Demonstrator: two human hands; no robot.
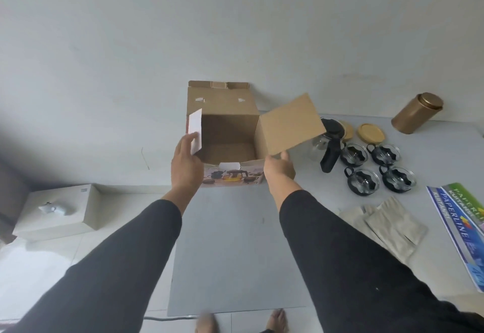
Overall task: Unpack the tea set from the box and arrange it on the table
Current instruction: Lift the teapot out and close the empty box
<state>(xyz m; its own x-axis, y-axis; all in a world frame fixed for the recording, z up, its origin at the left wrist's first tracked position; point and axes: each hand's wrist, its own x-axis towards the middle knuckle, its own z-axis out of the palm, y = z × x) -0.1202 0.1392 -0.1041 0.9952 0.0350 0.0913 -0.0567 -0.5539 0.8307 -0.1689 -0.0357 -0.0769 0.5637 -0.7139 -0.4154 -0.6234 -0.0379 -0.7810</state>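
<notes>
- Cardboard box (229,133) open-topped on the grey table (235,254), nothing visible inside, printed tea-set picture on the near face.
- Left hand (186,165) at the box's left side, fingers pinching the white-backed left flap (196,130).
- Right hand (279,169) at the box's right near corner, fingertips touching the lower edge of the raised brown right flap (290,123); grip on it impossible to tell.
- Glass teapot (326,144) with black lid and handle just right of the box.
- Four glass cups (377,167) in black holders beside the teapot, two wooden lids (370,132) behind.
- Gold tin (416,116) farther right; cloth pieces (387,224) and a printed wrapper (461,227) nearer.
</notes>
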